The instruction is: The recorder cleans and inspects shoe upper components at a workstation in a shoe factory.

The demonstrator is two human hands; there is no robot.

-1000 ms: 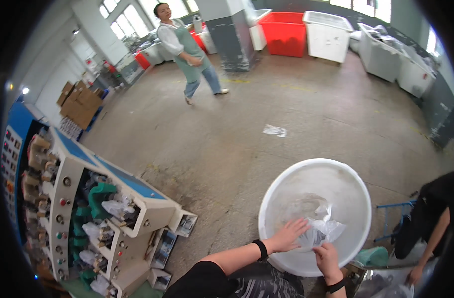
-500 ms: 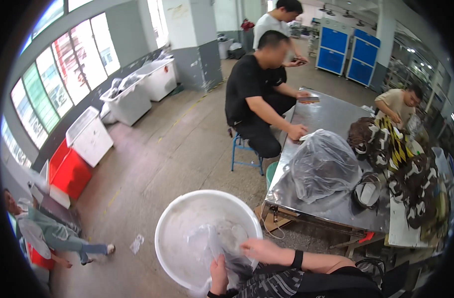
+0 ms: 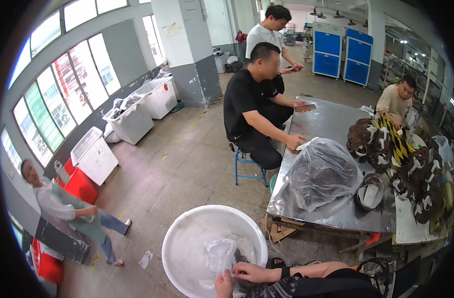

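A clear plastic bag (image 3: 220, 252) hangs in the large round white tub (image 3: 173, 241) in front of me. My left hand (image 3: 224, 285) pinches the gathered edge of the bag at the tub's near side. Close beside it, my right hand (image 3: 251, 272) grips the same edge with its fingers closed. Something dark shows through the bag near my right hand; its kind cannot be made out.
A metal table (image 3: 331, 116) to the right bears a filled plastic bag (image 3: 324, 174), a dark round container (image 3: 370, 192) and brown bundles (image 3: 420, 174). People sit or stand around it. At left, a person (image 3: 80, 213) walks by red and white bins (image 3: 95, 155).
My right hand has come down and left to the bag beside my left hand. The view has shifted. At left, the walking person has come further into view.
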